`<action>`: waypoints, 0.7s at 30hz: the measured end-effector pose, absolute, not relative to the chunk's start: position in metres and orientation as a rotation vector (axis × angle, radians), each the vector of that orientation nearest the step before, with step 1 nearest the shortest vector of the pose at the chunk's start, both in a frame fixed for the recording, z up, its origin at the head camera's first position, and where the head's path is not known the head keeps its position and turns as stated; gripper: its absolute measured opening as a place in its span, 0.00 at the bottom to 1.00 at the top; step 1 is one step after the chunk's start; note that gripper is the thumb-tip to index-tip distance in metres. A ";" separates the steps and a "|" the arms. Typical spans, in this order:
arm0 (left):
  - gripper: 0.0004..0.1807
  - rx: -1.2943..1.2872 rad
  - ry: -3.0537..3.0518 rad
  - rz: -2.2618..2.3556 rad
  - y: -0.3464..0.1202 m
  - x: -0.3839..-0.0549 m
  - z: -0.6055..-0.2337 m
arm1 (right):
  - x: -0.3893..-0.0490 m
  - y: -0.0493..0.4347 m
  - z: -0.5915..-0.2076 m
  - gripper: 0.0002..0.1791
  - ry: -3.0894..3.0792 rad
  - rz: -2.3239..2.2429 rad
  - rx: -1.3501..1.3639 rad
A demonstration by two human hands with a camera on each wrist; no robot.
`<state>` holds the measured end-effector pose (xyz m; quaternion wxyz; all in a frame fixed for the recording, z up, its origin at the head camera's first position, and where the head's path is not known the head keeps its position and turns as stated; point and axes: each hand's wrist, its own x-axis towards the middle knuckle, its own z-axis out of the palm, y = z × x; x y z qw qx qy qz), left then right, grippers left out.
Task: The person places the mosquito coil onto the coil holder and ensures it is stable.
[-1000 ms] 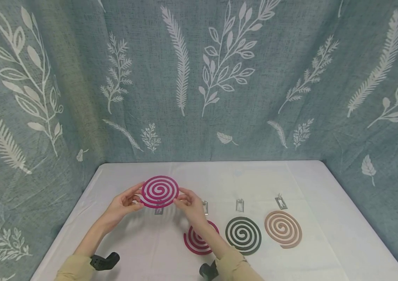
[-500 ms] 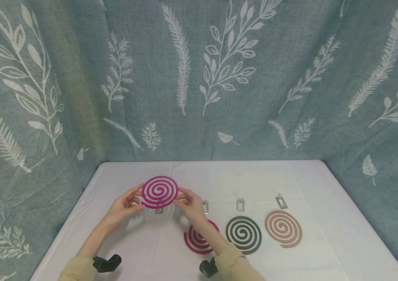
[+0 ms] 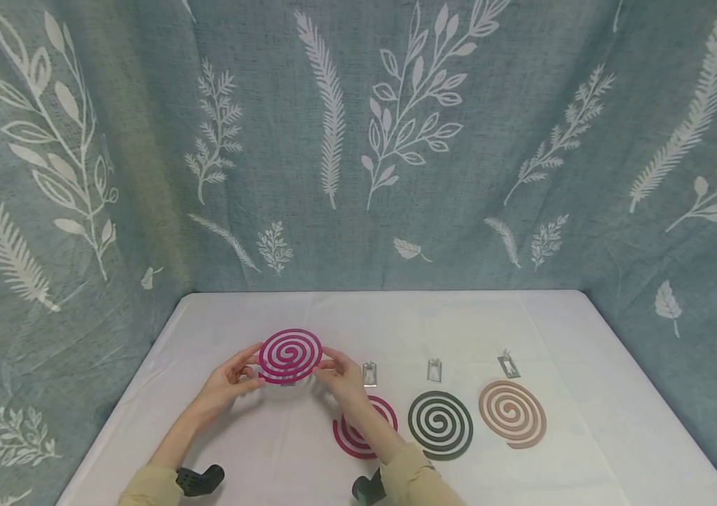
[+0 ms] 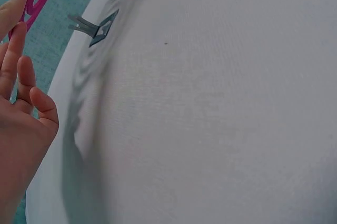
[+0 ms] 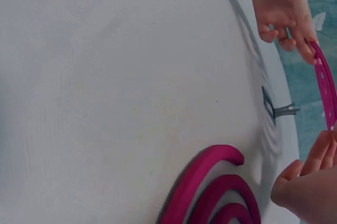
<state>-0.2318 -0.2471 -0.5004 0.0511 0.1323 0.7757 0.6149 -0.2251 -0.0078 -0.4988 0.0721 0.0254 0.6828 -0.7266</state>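
Observation:
Between both hands, a pink mosquito coil (image 3: 291, 355) is held up above the table, its face toward the head camera. My left hand (image 3: 222, 383) pinches its left edge between thumb and fingers, other fingers curled loosely. On the opposite edge, my right hand (image 3: 344, 383) pinches it the same way. Below and behind the coil a small metal coil stand (image 4: 102, 28) with an upright prong shows in the left wrist view. Another pink mosquito coil (image 5: 210, 155) lies on the table, partly hidden under the right forearm in the head view.
A dark green mosquito coil (image 3: 439, 420) and a brown mosquito coil (image 3: 511, 412) lie to the right. Behind the lying coils stand three more metal stands, among them a tilted stand (image 3: 508, 365) at far right. A patterned curtain (image 3: 358, 140) encloses the white table (image 3: 618, 422).
Both hands have lowered the held pink mosquito coil slightly, bringing it a little toward the right. The stand beneath is now more covered by it. The things lying on the table stay put.

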 end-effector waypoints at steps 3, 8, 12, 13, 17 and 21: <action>0.36 0.353 2.358 1.858 -0.247 -0.232 -0.502 | -0.226 -0.008 -0.503 0.26 2.021 -2.199 0.083; 0.36 0.332 2.345 1.864 -0.248 -0.233 -0.506 | -0.227 -0.009 -0.506 0.26 1.993 -2.225 0.092; 0.37 0.327 2.321 1.887 -0.249 -0.233 -0.510 | -0.227 -0.011 -0.506 0.26 1.995 -2.235 0.087; 0.37 0.326 2.309 1.897 -0.249 -0.233 -0.511 | -0.227 -0.011 -0.507 0.26 2.003 -2.233 0.084; 0.37 0.355 2.255 1.932 -0.250 -0.234 -0.516 | -0.226 -0.011 -0.509 0.27 1.996 -2.227 0.101; 0.37 0.356 2.261 1.913 -0.252 -0.236 -0.519 | -0.228 -0.012 -0.512 0.27 1.960 -2.241 0.105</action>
